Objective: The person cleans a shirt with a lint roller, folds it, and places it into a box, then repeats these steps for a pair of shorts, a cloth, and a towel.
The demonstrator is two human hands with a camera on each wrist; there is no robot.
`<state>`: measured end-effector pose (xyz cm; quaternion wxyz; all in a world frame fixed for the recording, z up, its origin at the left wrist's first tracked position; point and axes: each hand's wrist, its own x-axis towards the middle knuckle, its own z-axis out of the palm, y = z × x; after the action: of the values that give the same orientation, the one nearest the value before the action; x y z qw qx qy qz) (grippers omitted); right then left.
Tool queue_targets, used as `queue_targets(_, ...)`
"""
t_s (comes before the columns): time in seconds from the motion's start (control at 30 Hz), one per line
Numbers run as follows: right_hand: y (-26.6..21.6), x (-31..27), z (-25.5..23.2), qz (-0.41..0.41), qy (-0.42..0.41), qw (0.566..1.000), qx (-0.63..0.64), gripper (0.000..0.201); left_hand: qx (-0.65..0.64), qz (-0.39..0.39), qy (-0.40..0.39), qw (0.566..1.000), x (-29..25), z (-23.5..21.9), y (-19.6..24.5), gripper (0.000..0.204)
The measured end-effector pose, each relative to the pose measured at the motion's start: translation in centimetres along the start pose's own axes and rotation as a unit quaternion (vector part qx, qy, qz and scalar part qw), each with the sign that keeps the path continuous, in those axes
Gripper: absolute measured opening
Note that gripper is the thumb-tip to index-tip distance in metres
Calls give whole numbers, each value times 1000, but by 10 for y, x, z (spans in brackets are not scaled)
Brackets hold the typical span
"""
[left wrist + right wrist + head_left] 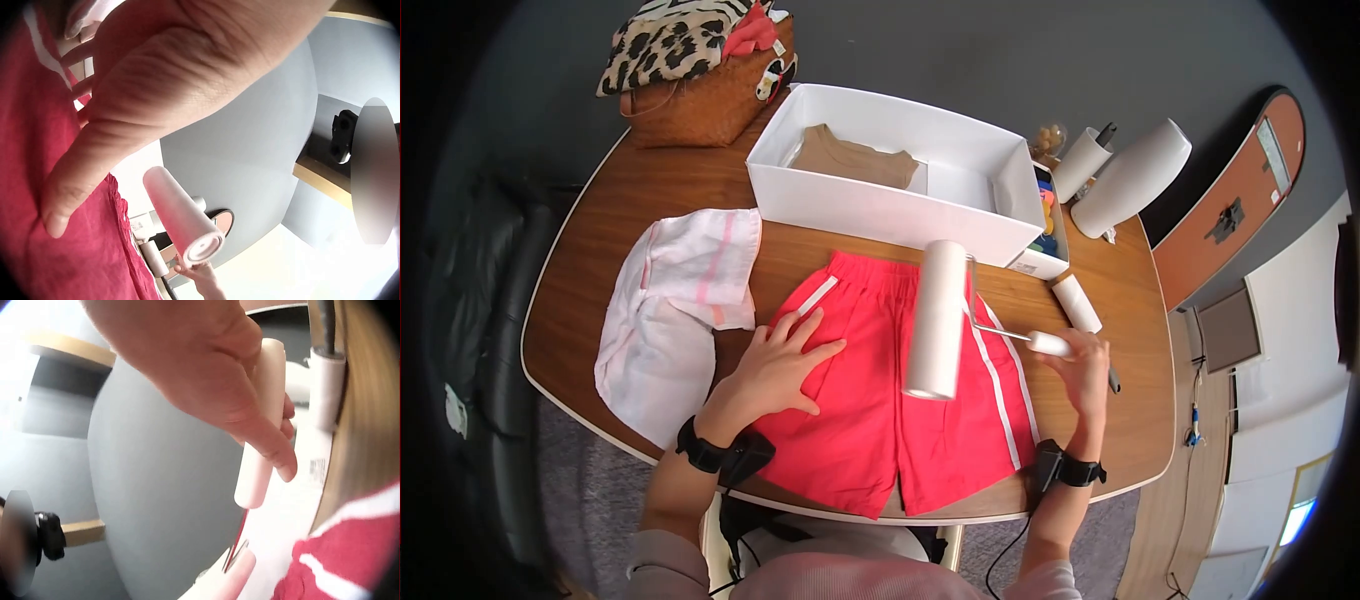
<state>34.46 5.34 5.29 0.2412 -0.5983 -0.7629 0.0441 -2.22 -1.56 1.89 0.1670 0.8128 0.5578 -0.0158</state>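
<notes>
Red shorts (pixel 870 400) with white side stripes lie spread flat at the front of the table. My left hand (pixel 778 368) rests on their left side with fingers spread, and its thumb (pixel 69 181) lies on the red cloth. In my right hand (pixel 1084 372) is the white handle (pixel 259 425) of a lint roller, gripped between thumb and fingers. Its wide white roll (pixel 937 320) is held over the right half of the shorts, joined to the handle by a bent metal rod. In the left wrist view the roll's end faces the camera.
A white towel (pixel 670 320) with pink stripes lies left of the shorts. Behind stands a white box (pixel 890 215) with a brown garment (pixel 850 160) inside. At the right are a small box (pixel 1040 262), a white cylinder (pixel 1077 303) and a white vase (pixel 1130 180). A brown bag (pixel 700 105) sits back left.
</notes>
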Motion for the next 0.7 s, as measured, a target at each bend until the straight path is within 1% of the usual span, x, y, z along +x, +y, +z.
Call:
queue_targets(0.07, -7, 0, 10, -21, 15, 999, -31, 27, 1, 2, 2, 1000, 0, 0, -1, 89)
queue_targets(0.17, -2, -1, 12, -19, 19, 997, -75, 28, -2, 7, 8, 1000, -1, 2, -2, 89)
queue_targets(0.3, 25, -6, 7, 18, -11, 995, -102, 30, -2, 7, 12, 1000, -1, 3, -2, 89)
queue_targets(0.4, 44, -9, -3, 33, -30, 995, -86, 30, 3, 8, 13, 1000, 0, 3, -2, 89)
queue_targets(0.53, 82, -17, -18, 58, -32, 995, -77, 32, 1, 9, 15, 1000, -1, 2, -1, 89)
queue_targets(0.57, 88, -20, -23, 74, -38, 992, -95, 33, 1, 10, 16, 1000, -1, 2, -1, 89)
queue_targets(0.67, 94, -25, -38, 72, -1, 994, -77, 28, -1, 8, 17, 1000, -1, 1, 0, 89)
queue_targets(0.7, 96, -27, -42, 67, 23, 994, -89, 25, -1, 4, 14, 1000, -1, 0, 1, 89)
